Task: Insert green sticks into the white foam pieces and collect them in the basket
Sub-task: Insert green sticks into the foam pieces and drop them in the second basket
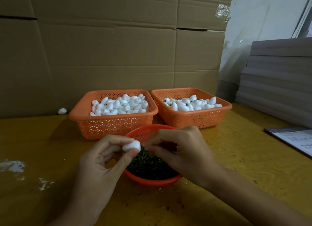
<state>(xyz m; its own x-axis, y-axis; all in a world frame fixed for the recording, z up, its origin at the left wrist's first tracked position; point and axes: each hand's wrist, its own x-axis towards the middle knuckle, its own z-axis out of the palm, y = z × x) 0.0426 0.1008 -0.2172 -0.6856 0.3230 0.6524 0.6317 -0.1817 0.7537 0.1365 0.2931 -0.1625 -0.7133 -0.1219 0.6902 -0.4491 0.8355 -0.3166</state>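
Note:
My left hand (103, 160) pinches a white foam piece (132, 145) between thumb and fingers, just above a round red bowl (152, 180) filled with green sticks (148, 165). My right hand (177, 148) is closed with its fingertips against the foam piece's right end; a stick between those fingers is too hidden to confirm. Behind the bowl stand two orange baskets: the left basket (81, 114) and the right basket (226, 107), both holding several white foam pieces.
One loose foam piece (62, 111) lies by the cardboard wall (109, 48) at the back left. White crumbs (11, 166) dot the yellow table at the left. Grey stacked boards (278, 77) and a printed booklet (297, 139) sit at the right.

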